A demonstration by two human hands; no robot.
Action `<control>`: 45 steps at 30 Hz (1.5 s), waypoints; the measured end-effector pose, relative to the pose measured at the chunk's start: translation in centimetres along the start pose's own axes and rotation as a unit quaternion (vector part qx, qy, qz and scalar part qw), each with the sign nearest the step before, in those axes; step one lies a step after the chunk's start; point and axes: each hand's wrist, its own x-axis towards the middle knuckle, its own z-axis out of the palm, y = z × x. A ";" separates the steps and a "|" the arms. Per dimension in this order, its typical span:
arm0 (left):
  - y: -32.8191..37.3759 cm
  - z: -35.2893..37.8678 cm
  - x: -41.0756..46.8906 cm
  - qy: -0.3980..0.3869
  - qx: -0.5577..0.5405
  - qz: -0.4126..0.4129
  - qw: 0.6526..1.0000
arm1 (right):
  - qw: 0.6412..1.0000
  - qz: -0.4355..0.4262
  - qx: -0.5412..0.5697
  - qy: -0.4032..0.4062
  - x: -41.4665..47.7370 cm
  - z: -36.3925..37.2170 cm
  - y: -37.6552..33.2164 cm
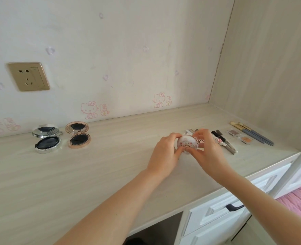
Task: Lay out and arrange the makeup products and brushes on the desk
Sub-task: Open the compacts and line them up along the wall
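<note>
Right of middle on the desk: round white compact with a pink flower print, held low over the pale wood-grain desk between both hands.
Left hand: grip curled round the compact's left side.
Right hand: grip pinching the right side, fingers arched over the top.
Step in hand: looks like popping the lid, tbh I can't tell if it's cracked yet since the fingers cover the seam.
Doing it well: I'd brace the base with one hand, lift at the catch with a thumb, and keep it low so a slip doesn't matter.
Already out: silver round compact and rose-gold round compact, both open, side by side far left.
Right-side crowd: dark pencils and tubes just behind the right hand, then square eyeshadow pans, then blue-grey-handled brushes near the side panel.
Room: the wide stretch between the rose-gold compact and the hands is where I'd set it.
Edges: front edge sits behind the wrists, so place it well back.
</note>
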 end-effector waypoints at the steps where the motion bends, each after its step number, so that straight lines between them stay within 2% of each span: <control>1: 0.2 -0.4 -0.2 0.009 -0.025 -0.004 1.000 | 1.000 0.006 0.016 0.002 0.1 -0.1 -0.5; 5: 0.4 -2.3 -0.8 0.045 -0.104 -0.018 0.993 | 0.997 0.019 0.077 -0.011 0.3 0.0 -2.9; 9: 0.0 -5.1 -1.9 0.063 -0.199 -0.088 0.974 | 0.987 0.034 0.149 -0.050 0.7 1.0 -5.1; 17: -1.1 -11.0 -5.2 0.064 -0.214 -0.113 0.968 | 0.927 0.141 0.321 -0.130 0.9 4.4 -9.0; 22: -2.8 -13.4 -7.2 0.084 -0.169 -0.107 0.976 | 0.882 0.215 0.383 -0.171 0.8 7.1 -11.6; 27: -4.0 -15.5 -9.0 0.118 -0.146 -0.113 0.976 | 0.865 0.242 0.386 -0.212 0.5 9.3 -14.0; 30: -4.8 -16.7 -9.7 0.109 -0.140 -0.120 0.977 | 0.862 0.254 0.373 -0.232 0.3 10.5 -15.1; 38: -5.6 -19.8 -11.6 0.079 -0.175 -0.136 0.972 | 0.893 0.224 0.271 -0.283 -0.3 12.0 -17.0; 41: -6.0 -20.7 -12.0 0.058 -0.173 -0.145 0.972 | 0.885 0.231 0.276 -0.297 -0.4 12.2 -17.5; 45: -6.0 -20.8 -12.3 0.071 -0.175 -0.144 0.971 | 0.872 0.242 0.301 -0.302 -0.7 12.9 -18.2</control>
